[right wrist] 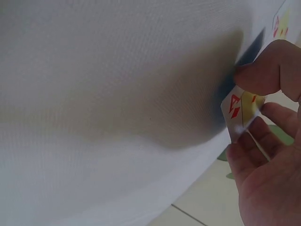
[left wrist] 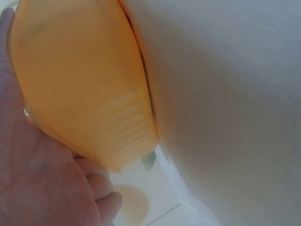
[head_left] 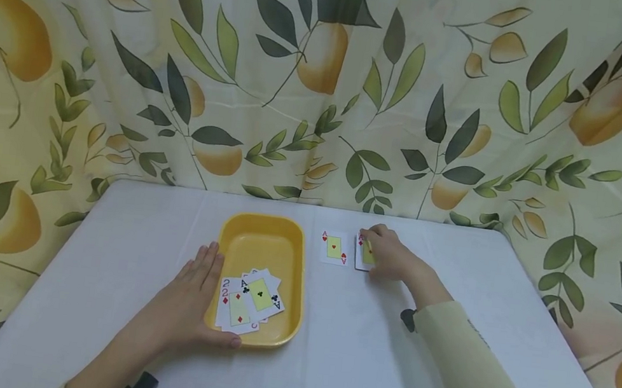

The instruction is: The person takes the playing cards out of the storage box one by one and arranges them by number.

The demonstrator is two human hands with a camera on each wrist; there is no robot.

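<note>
My left hand (head_left: 183,301) rests against the left side of a yellow plastic tray (head_left: 297,250), its fingers straight along the side and its thumb at the front rim. Inside the tray lie several overlapping playing cards, with an ace of clubs (head_left: 261,294) on top and a two of diamonds (head_left: 239,310) beside it. My right hand (head_left: 393,254) pinches a red ace playing card (right wrist: 235,113), seemingly the ace of diamonds, between thumb and fingers. Under that card shows something blue (right wrist: 223,96), mostly hidden. Just left of it, an ace of hearts (head_left: 333,248) lies face up.
A white cloth (head_left: 339,351) covers the table, whose far edge meets a curtain (head_left: 307,123) printed with fruit and leaves. Dark straps (head_left: 139,387) show near the wrists.
</note>
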